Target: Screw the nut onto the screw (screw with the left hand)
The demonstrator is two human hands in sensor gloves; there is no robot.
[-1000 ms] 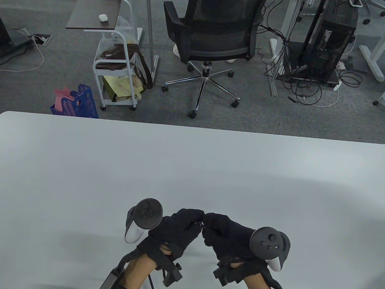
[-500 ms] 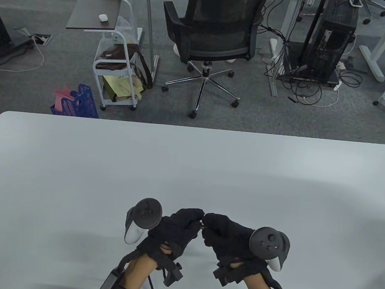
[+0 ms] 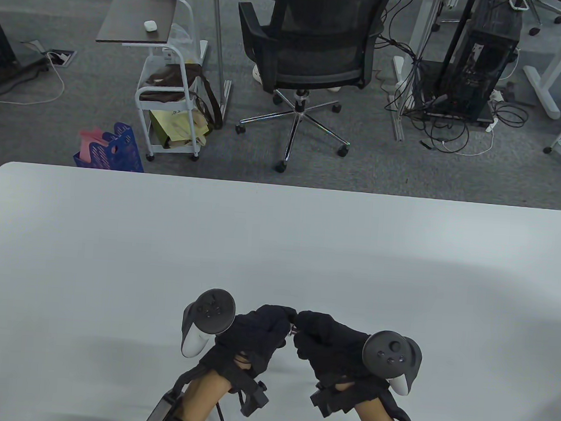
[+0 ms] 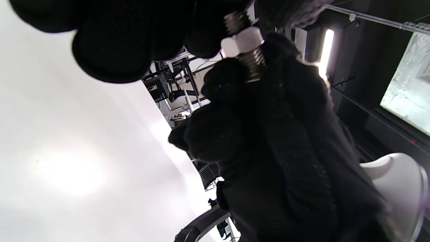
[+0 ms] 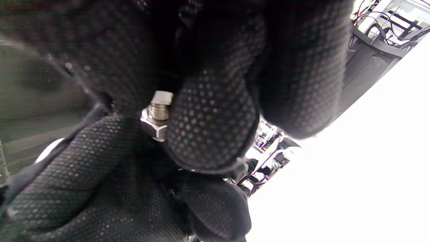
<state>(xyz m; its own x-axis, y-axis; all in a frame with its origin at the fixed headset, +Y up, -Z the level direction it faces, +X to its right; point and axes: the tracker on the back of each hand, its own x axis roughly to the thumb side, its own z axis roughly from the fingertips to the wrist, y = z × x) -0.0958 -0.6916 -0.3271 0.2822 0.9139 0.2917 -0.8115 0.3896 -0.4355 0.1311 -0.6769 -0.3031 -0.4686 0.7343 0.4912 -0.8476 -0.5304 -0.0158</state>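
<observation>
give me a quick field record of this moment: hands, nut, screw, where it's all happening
left hand: fingertips on the nut
right hand: grips the screw
nut: hex, already on the thread, with bare thread on both sides
screw: threaded shaft, mostly hidden by gloves
hands: fingertips meet near the table's near edge; whether they rest on it is unclear
trackers: one strapped to the back of each hand

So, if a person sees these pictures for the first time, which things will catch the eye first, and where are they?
First, the two black-gloved hands meeting near the table's front edge: the left hand and right hand, fingertips together. Between them is the bright hex nut sitting partway along the threaded screw. Beyond the table stands a black office chair.
</observation>
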